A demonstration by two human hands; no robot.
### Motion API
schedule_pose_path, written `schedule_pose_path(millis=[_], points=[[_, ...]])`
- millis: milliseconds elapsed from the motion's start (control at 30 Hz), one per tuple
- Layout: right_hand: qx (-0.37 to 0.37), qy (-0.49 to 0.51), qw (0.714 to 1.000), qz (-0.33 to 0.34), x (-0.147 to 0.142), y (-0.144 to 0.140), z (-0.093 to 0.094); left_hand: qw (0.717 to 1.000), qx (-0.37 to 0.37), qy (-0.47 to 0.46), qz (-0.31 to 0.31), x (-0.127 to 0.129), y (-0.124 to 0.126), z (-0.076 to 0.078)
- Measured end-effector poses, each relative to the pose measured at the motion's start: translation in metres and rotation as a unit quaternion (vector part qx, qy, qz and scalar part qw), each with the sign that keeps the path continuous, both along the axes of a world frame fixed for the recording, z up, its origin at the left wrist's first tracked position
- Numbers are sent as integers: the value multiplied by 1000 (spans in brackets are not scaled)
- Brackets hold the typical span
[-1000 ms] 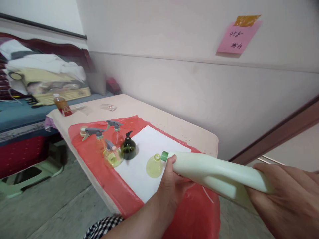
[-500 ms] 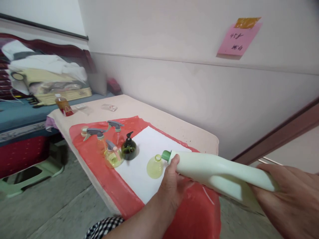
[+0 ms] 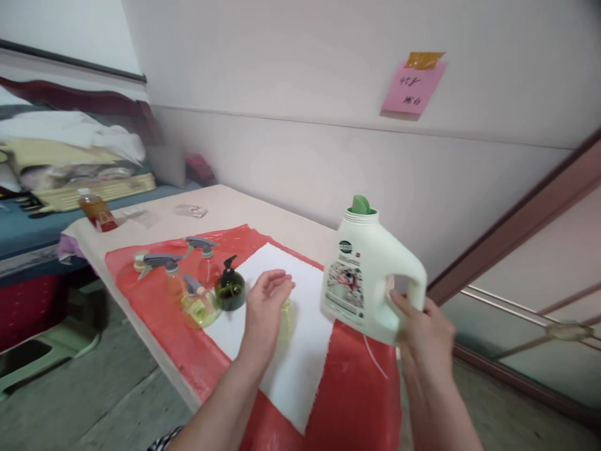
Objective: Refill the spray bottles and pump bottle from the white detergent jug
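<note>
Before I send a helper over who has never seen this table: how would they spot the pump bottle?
On the red sheet covering the table, look at the bottle cluster by the white cloth's left edge. The pump bottle is the round, dark green one with a black pump; its neighbours are pale with grey triggers.

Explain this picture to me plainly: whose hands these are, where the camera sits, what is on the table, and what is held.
A camera worn on a person's head looks down at their own two bare hands. The right hand holds a pale green jug upright by its handle, in a closed grip. The left hand is open over a small yellow bottle, which it mostly hides. The table carries a red sheet with a white cloth on it. To the left stand small spray bottles and a dark green pump bottle.
</note>
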State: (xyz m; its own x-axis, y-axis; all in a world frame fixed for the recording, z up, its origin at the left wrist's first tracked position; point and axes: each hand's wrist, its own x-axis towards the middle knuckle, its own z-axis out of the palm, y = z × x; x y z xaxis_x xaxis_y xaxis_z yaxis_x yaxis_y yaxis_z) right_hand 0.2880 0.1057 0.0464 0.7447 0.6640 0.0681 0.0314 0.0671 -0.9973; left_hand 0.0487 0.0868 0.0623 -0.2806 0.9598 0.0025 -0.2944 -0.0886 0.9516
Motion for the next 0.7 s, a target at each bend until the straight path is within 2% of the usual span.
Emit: schedule_pose_path(millis=[33, 100, 200, 300, 367, 467, 567, 633, 700], points=[[1, 24, 999, 33, -7, 6, -10, 998, -15, 62, 4, -9, 5, -2], [-3, 51, 995, 82, -22, 17, -27, 993, -39, 109, -6, -24, 13, -7], [-12, 51, 988, 143, -40, 29, -50, 977, -90, 179, -70, -39, 20, -19], [-25, 39, 980, 194, -56, 33, -69, 926, -136, 308, -169, -47, 20, -35], [-35, 31, 974, 222, -63, 33, -78, 897, -149, 360, -210, -50, 21, -46], [-52, 10, 965, 257, -66, 27, -81, 883, -153, 377, -234, -51, 23, -59], [-46, -29, 961, 272, -56, 19, -70, 883, -136, 375, -249, -51, 26, -67], [-35, -61, 965, 253, -43, 16, -62, 884, -127, 374, -252, -50, 27, -71], [-45, -96, 973, 205, -28, 18, -59, 886, -121, 372, -248, -50, 26, -72]])
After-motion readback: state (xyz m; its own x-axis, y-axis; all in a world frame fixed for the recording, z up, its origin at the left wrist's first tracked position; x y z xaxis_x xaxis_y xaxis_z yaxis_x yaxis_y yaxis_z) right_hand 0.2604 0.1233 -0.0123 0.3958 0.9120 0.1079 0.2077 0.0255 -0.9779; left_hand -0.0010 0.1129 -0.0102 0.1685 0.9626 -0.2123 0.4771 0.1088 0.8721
